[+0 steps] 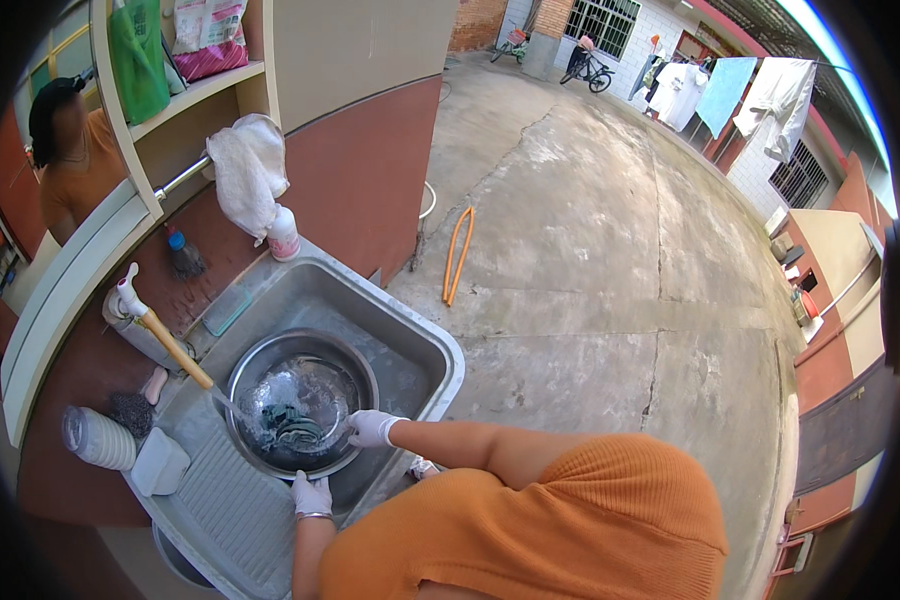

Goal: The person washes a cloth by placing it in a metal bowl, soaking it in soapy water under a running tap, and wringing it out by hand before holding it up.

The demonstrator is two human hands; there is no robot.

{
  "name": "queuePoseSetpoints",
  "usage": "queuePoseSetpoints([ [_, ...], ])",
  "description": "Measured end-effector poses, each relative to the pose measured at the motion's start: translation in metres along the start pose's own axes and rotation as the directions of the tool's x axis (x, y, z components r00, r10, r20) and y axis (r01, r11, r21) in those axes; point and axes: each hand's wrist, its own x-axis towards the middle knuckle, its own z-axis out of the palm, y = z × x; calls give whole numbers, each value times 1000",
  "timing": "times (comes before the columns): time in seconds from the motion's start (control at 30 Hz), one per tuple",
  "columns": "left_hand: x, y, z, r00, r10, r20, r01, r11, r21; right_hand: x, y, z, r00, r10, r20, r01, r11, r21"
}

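Observation:
A round metal basin (246,450) sits in the stone-grey sink (412,315). Water runs into it from a yellow hose (180,351) fitted to a white tap (130,291). Inside, a bunched dark green striped cloth (292,427) lies in the water. My left hand (312,495), in a white glove, grips the near rim of the basin. At the basin's right rim is my right hand (372,429), also gloved, its fingers curled at the edge; the rim under them is partly hidden.
Left of the basin are a ribbed washboard (232,499), a white tub (160,461), stacked plastic containers (101,439) and a dark scrubber (131,412). A white bottle (283,234) stands at the sink's back corner below a hanging towel (247,176). An orange hose (457,255) lies on the concrete.

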Motion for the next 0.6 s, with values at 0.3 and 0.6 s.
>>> queuePoseSetpoints([
  [0.3, -2, 0, 0, 997, -50, 59, 47, 998, 42, -5, -6, 15, 1000, -1, 10, 1, 1000, 16],
  [0.6, -19, 2, -3, 993, -74, 91, 70, 996, 53, 3, -21, 1, 998, 14, 56, -15, 1000, 18],
])
